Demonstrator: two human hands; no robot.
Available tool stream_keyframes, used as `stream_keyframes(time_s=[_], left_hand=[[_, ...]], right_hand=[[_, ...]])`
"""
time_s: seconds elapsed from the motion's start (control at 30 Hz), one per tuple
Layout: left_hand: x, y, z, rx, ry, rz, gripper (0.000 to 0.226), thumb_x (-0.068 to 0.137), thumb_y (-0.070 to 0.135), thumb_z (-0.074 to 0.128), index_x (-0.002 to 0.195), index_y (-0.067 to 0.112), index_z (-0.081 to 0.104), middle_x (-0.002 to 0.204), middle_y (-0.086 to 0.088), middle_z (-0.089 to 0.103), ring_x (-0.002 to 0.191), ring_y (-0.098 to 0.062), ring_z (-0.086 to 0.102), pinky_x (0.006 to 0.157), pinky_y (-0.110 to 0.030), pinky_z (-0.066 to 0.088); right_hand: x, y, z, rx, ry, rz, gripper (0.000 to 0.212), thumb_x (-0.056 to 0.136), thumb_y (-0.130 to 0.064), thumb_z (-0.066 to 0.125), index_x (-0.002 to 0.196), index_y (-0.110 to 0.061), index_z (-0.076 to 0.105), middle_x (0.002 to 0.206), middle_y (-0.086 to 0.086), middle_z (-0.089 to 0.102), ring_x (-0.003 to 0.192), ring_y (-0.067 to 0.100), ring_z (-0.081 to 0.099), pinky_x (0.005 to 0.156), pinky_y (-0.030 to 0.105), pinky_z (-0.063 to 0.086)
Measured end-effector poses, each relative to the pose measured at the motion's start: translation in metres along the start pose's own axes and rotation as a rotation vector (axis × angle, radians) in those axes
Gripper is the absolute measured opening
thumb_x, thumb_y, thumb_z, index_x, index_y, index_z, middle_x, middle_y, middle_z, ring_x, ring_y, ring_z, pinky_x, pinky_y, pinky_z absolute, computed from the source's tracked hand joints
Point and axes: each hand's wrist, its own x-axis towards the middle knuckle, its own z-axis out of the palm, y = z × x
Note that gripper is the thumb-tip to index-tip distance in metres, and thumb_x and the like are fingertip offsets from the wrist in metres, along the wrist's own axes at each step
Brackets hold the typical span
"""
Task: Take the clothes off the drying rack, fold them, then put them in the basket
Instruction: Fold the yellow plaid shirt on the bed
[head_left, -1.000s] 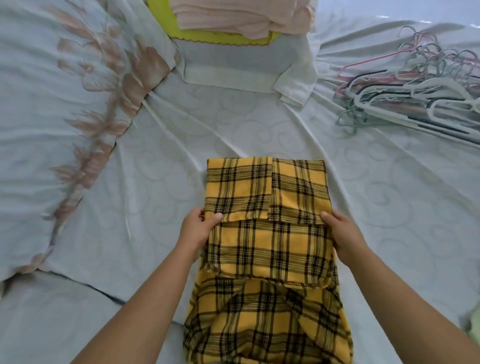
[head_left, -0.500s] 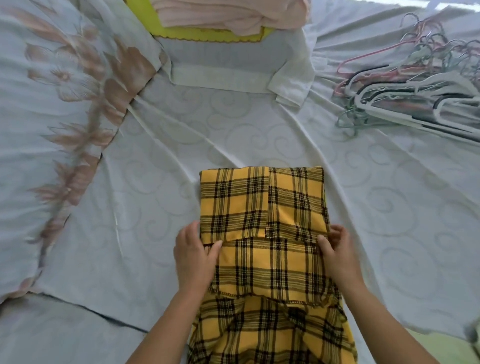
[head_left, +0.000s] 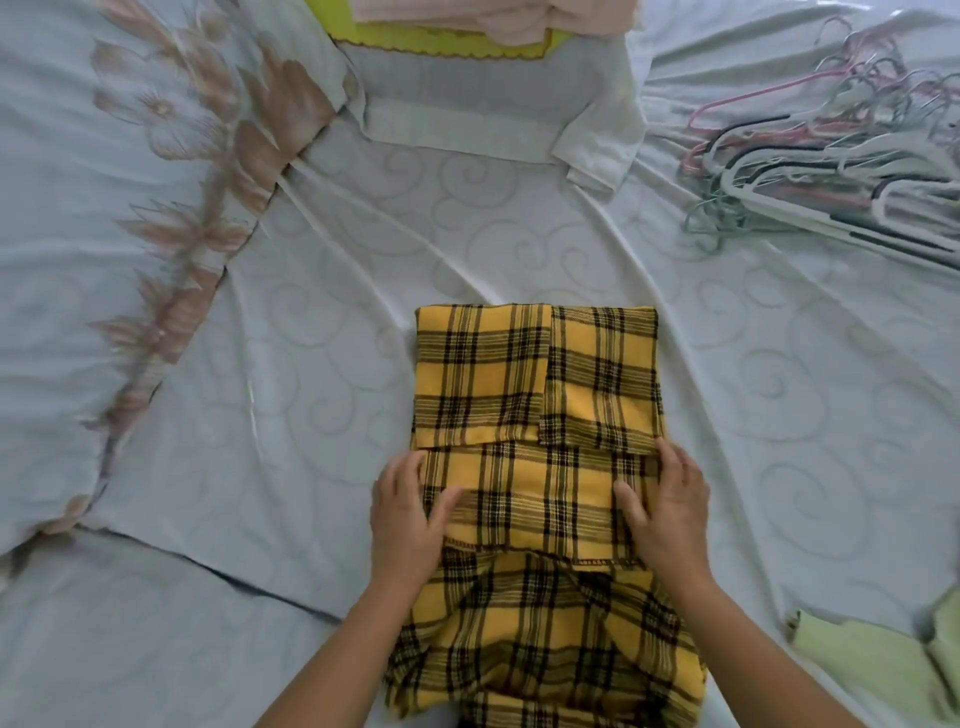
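Observation:
A yellow and black plaid garment (head_left: 535, 374) lies partly folded on the pale bedsheet, its far part doubled back toward me. My left hand (head_left: 408, 519) rests on the garment's left edge with the thumb over the cloth. My right hand (head_left: 667, 506) lies flat on its right side, fingers fairly straight. At the top of the view a yellow-green basket (head_left: 441, 44) holds folded pink clothes (head_left: 493, 15).
A pile of several plastic hangers (head_left: 831, 156) lies at the far right. A white folded cloth (head_left: 498, 119) hangs in front of the basket. A flowered cover (head_left: 130, 182) spreads on the left. A pale green garment (head_left: 893, 660) lies at the lower right.
Both hands have let go of the folded edge and slid toward me, now lying flatter on the middle part of the garment. The fold stays where it was laid.

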Motion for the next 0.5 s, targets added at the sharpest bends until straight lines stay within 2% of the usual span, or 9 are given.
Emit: stream_keyframes(time_s=[0.03, 0.1, 0.17, 0.23, 0.3, 0.33, 0.37, 0.43, 0.5], left_hand=[[-0.016, -0.009, -0.002, -0.146, 0.013, -0.200, 0.058, 0.088, 0.045, 0.056, 0.130, 0.007, 0.042, 0.129, -0.010, 0.044, 0.124, -0.028, 0.043, 0.101, -0.037, 0.038], [-0.042, -0.021, -0.003, -0.357, -0.072, -0.510, 0.052, 0.086, 0.034, 0.062, 0.125, 0.005, 0.044, 0.119, -0.008, 0.049, 0.114, -0.025, 0.049, 0.091, -0.033, 0.042], [-0.064, -0.030, -0.004, -0.444, -0.219, -0.661, 0.045, 0.086, 0.038, 0.062, 0.117, 0.009, 0.051, 0.114, -0.007, 0.058, 0.106, -0.022, 0.054, 0.084, -0.032, 0.043], [-0.084, -0.038, -0.005, -0.525, -0.373, -0.749, 0.055, 0.078, 0.046, 0.069, 0.119, 0.012, 0.056, 0.113, -0.006, 0.064, 0.105, -0.024, 0.058, 0.087, -0.034, 0.047], [-0.103, -0.044, -0.008, -0.557, -0.494, -0.757, 0.087, 0.053, 0.058, 0.081, 0.124, 0.015, 0.056, 0.114, -0.002, 0.066, 0.106, -0.022, 0.061, 0.094, -0.037, 0.048], [-0.110, -0.050, -0.009, -0.578, -0.519, -0.731, 0.101, 0.040, 0.061, 0.085, 0.125, 0.016, 0.057, 0.113, -0.001, 0.067, 0.106, -0.021, 0.062, 0.096, -0.038, 0.047], [-0.117, -0.052, -0.013, -0.620, -0.533, -0.697, 0.107, 0.033, 0.060, 0.087, 0.125, 0.015, 0.057, 0.112, 0.000, 0.069, 0.105, -0.020, 0.063, 0.097, -0.039, 0.047], [-0.123, -0.043, -0.026, -0.732, -0.553, -0.626, 0.102, 0.034, 0.052, 0.090, 0.122, 0.013, 0.059, 0.113, -0.002, 0.069, 0.107, -0.022, 0.064, 0.097, -0.039, 0.046], [-0.119, -0.028, -0.041, -0.864, -0.581, -0.585, 0.078, 0.050, 0.041, 0.089, 0.116, 0.009, 0.063, 0.115, -0.010, 0.067, 0.107, -0.026, 0.063, 0.096, -0.042, 0.048]], right_hand=[[-0.017, 0.007, -0.005, 0.079, 0.026, 0.126, 0.063, 0.088, -0.027, 0.063, 0.140, -0.006, 0.034, 0.139, 0.014, 0.036, 0.130, 0.029, 0.031, 0.108, 0.041, 0.027], [-0.049, 0.018, -0.010, 0.251, -0.029, 0.368, 0.058, 0.086, -0.030, 0.064, 0.132, -0.003, 0.038, 0.126, 0.015, 0.041, 0.118, 0.029, 0.041, 0.097, 0.040, 0.037], [-0.073, 0.027, -0.011, 0.321, -0.127, 0.521, 0.055, 0.086, -0.038, 0.063, 0.123, -0.002, 0.043, 0.117, 0.013, 0.047, 0.105, 0.026, 0.048, 0.085, 0.036, 0.042], [-0.088, 0.037, -0.013, 0.270, -0.271, 0.601, 0.052, 0.085, -0.045, 0.062, 0.112, -0.001, 0.051, 0.105, 0.014, 0.057, 0.093, 0.027, 0.055, 0.075, 0.038, 0.045], [-0.094, 0.047, -0.021, 0.241, -0.423, 0.637, 0.044, 0.085, -0.042, 0.065, 0.091, 0.002, 0.060, 0.084, 0.017, 0.063, 0.077, 0.028, 0.060, 0.070, 0.043, 0.046], [-0.096, 0.049, -0.029, 0.288, -0.498, 0.682, 0.037, 0.086, -0.036, 0.066, 0.083, 0.001, 0.061, 0.076, 0.015, 0.062, 0.072, 0.027, 0.060, 0.068, 0.041, 0.047], [-0.096, 0.050, -0.038, 0.363, -0.581, 0.723, 0.030, 0.087, -0.029, 0.066, 0.085, 0.001, 0.063, 0.078, 0.015, 0.065, 0.073, 0.027, 0.062, 0.069, 0.039, 0.051], [-0.096, 0.045, -0.056, 0.524, -0.684, 0.768, 0.024, 0.089, -0.020, 0.063, 0.097, 0.003, 0.064, 0.087, 0.018, 0.069, 0.080, 0.029, 0.066, 0.070, 0.037, 0.055], [-0.089, 0.036, -0.071, 0.652, -0.720, 0.757, 0.023, 0.090, -0.015, 0.059, 0.101, 0.006, 0.063, 0.087, 0.020, 0.071, 0.078, 0.030, 0.068, 0.071, 0.038, 0.057]])
